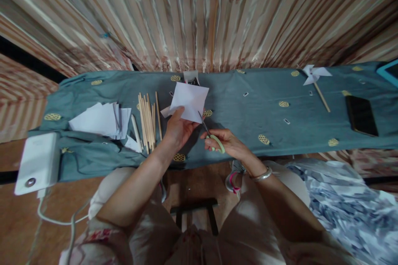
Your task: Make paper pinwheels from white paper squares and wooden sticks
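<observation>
My left hand (179, 129) grips a white square of paper (189, 100) by its lower edge, thumb on top. In my right hand (226, 143) are scissors (217, 141) with light green handles, their blades at the paper's lower right corner. Behind the held paper lies a small, partly hidden container with dark contents (193, 80). Several wooden sticks (148, 120) lie left of my left hand, beside a white pen-like tool (136, 131) and a stack of white paper sheets (96, 119).
A white paper pinwheel (313, 74) on a stick and a black phone (362, 115) lie on the right of the cloth-covered table (248, 120). At the left edge sits a white power bank (39, 163) with a cable. A curtain (199, 20) hangs behind.
</observation>
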Motion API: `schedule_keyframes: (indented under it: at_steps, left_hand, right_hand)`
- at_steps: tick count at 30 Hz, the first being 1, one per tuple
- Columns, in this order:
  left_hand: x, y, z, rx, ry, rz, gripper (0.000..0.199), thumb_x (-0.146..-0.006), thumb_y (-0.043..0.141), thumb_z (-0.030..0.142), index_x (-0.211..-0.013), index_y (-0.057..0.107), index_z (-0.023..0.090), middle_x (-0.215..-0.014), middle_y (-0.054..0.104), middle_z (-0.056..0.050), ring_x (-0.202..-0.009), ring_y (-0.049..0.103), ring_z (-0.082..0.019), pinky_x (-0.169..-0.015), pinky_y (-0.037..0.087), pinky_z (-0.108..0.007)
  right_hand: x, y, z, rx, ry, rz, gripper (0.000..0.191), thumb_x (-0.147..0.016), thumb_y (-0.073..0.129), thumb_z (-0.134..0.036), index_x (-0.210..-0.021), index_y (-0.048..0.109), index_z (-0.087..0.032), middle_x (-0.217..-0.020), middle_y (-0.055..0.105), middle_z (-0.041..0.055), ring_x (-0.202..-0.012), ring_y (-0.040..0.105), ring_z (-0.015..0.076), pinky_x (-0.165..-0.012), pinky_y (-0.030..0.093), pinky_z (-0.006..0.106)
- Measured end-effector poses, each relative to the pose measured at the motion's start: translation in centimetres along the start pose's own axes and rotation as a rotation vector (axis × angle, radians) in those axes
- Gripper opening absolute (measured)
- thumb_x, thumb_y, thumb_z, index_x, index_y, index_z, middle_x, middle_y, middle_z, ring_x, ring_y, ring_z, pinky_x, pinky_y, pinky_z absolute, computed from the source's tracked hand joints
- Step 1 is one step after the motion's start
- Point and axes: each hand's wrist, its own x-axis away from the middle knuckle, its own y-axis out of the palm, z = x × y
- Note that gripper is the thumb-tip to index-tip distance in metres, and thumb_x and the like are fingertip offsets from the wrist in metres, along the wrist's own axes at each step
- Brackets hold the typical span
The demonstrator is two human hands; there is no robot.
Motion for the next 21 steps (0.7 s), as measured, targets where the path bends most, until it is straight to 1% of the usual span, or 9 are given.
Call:
schedule_keyframes:
  at_steps: [2,5,8,10,15,21]
  left_hand:
    - [-0.02,0.00,-0.11,0.004,0.016,0.021,0.034,-0.095,0.041,0.022,-0.124,0.057,0.013,-0.098,0.073,-0.011,-0.098,0.070,-0.023,-0.095,0.055,-0.043]
    - [-0.09,-0.02,-0.24,0.008,0.029,0.052,0.029,-0.095,0.042,0.020,-0.118,0.058,0.014,-0.101,0.072,-0.011,-0.101,0.069,-0.025,-0.095,0.055,-0.042]
    - [-0.16,0.01,-0.30,0.017,0.029,0.067,0.027,-0.095,0.041,0.020,-0.114,0.059,0.014,-0.103,0.071,-0.013,-0.103,0.068,-0.026,-0.093,0.056,-0.042]
    - [-0.15,0.08,-0.31,0.020,0.026,0.072,0.026,-0.095,0.041,0.020,-0.112,0.060,0.015,-0.102,0.071,-0.012,-0.102,0.069,-0.025,-0.092,0.056,-0.041]
    - [-0.05,0.20,-0.39,0.015,0.037,0.076,0.025,-0.095,0.041,0.020,-0.112,0.059,0.014,-0.099,0.072,-0.011,-0.098,0.069,-0.024,-0.092,0.055,-0.042]
    - [-0.13,-0.09,-0.57,0.002,0.043,0.055,0.026,-0.095,0.043,0.021,-0.115,0.059,0.013,-0.103,0.072,-0.011,-0.099,0.069,-0.023,-0.096,0.052,-0.042]
  right_hand:
    - [-0.04,-0.04,0.10,0.013,-0.012,-0.003,0.045,-0.070,0.078,-0.057,-0.085,0.068,-0.016,-0.067,0.061,-0.0023,-0.055,0.052,0.0072,-0.051,0.044,0.020]
    - [-0.15,-0.08,0.32,0.017,-0.025,-0.011,0.043,-0.072,0.077,-0.056,-0.085,0.068,-0.016,-0.066,0.060,-0.0026,-0.055,0.052,0.0070,-0.050,0.043,0.020]
    - [-0.25,-0.09,0.50,0.003,-0.019,-0.007,0.044,-0.070,0.078,-0.056,-0.085,0.069,-0.016,-0.064,0.061,-0.0027,-0.054,0.051,0.0067,-0.049,0.042,0.019]
    - [-0.27,-0.09,0.54,-0.006,-0.013,0.003,0.046,-0.068,0.079,-0.057,-0.085,0.070,-0.016,-0.064,0.061,-0.0028,-0.054,0.052,0.0068,-0.050,0.043,0.019]
    - [-0.26,-0.09,0.50,-0.008,0.012,0.009,0.046,-0.067,0.080,-0.057,-0.086,0.070,-0.016,-0.065,0.062,-0.0031,-0.055,0.053,0.0069,-0.051,0.044,0.019]
    - [-0.23,0.16,0.12,-0.029,0.019,0.024,0.049,-0.062,0.082,-0.060,-0.083,0.070,-0.016,-0.062,0.061,-0.0038,-0.052,0.052,0.0063,-0.048,0.042,0.019]
